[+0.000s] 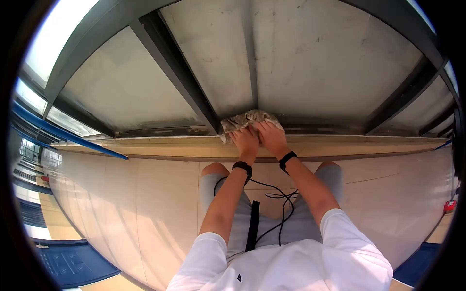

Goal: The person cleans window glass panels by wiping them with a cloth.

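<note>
A crumpled, grey-brown patterned cloth (250, 118) lies against the bottom of the window frame, on the ledge (179, 148). My left hand (245, 140) presses on the cloth's lower middle, its fingers bent over the fabric. Right beside it, my right hand (272, 137) holds the cloth's right part. The two hands touch or nearly touch, and both wrists wear black bands. Behind the cloth rise smudged glass panes (335, 63) with a dark metal upright (179, 72) to the left.
A blue rail (73, 136) runs along the left. Black cables (281, 218) hang over my lap, above the tiled floor (121, 203). A blue door (73, 262) stands at the lower left, and a red object (450, 206) is at the far right.
</note>
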`<action>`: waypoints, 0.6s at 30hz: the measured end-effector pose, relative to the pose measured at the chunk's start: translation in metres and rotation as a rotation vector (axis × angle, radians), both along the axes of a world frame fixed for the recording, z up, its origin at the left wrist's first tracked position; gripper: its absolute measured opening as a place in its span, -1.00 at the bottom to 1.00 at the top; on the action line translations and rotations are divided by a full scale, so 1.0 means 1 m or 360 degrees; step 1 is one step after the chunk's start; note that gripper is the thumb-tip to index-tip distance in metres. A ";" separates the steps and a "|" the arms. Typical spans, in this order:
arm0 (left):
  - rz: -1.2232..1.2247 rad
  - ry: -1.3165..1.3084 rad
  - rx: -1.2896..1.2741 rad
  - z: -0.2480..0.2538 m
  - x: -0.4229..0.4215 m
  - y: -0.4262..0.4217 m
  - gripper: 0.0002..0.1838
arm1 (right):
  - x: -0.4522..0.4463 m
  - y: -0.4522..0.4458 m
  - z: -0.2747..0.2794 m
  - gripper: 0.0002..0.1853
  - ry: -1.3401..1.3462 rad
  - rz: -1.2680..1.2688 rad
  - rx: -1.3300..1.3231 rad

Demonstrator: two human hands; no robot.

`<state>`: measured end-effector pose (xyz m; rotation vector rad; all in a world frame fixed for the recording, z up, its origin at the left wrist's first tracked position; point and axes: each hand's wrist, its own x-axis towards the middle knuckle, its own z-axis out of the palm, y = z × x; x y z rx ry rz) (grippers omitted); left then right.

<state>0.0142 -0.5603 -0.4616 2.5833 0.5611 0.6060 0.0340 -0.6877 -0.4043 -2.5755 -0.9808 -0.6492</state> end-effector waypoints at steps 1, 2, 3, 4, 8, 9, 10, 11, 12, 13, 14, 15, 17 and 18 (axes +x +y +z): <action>0.0009 -0.0008 0.0058 0.002 0.004 -0.009 -0.53 | 0.003 -0.002 0.001 -0.62 -0.0067 -0.0027 0.0072; 0.0020 -0.0013 0.0114 0.006 0.011 -0.017 -0.53 | 0.008 -0.005 0.004 -0.64 -0.0131 -0.0051 0.0143; 0.0008 -0.0076 0.0055 0.016 0.019 -0.025 -0.53 | 0.013 -0.010 0.015 -0.65 -0.0175 -0.0094 0.0157; 0.0002 -0.0137 -0.0005 0.032 0.024 -0.033 -0.53 | 0.016 -0.015 0.036 -0.66 -0.0218 -0.0130 0.0170; -0.0175 -0.0560 -0.0120 0.127 0.044 -0.048 -0.60 | 0.037 -0.027 0.140 -0.63 -0.0427 -0.0258 0.0295; -0.0290 -0.0814 0.0054 0.165 0.051 -0.045 -0.64 | 0.049 -0.026 0.175 -0.61 -0.0564 -0.0298 0.0417; -0.0409 -0.1060 0.0232 0.205 0.058 -0.039 -0.68 | 0.060 -0.023 0.209 -0.59 -0.0696 -0.0342 0.0541; -0.0370 -0.1130 0.0289 0.246 0.066 -0.036 -0.72 | 0.067 -0.019 0.242 -0.58 -0.0831 -0.0357 0.0634; -0.0333 -0.1198 0.0348 0.281 0.073 -0.033 -0.76 | 0.073 -0.015 0.267 -0.56 -0.0963 -0.0375 0.0729; -0.0360 -0.1308 0.0444 0.305 0.082 -0.027 -0.78 | 0.081 -0.010 0.284 -0.55 -0.1072 -0.0366 0.0812; -0.0386 -0.1418 0.0535 0.324 0.088 -0.021 -0.80 | 0.087 -0.006 0.296 -0.53 -0.1181 -0.0356 0.0890; -0.0438 -0.1487 0.0599 0.337 0.092 -0.015 -0.80 | 0.092 -0.006 0.303 -0.52 -0.1226 -0.0357 0.0895; -0.0550 -0.1619 0.0738 0.352 0.103 -0.003 -0.80 | 0.104 -0.005 0.307 -0.50 -0.1311 -0.0362 0.0916; -0.0540 -0.1641 0.0794 0.352 0.109 -0.001 -0.80 | 0.111 -0.005 0.307 -0.49 -0.1369 -0.0384 0.0908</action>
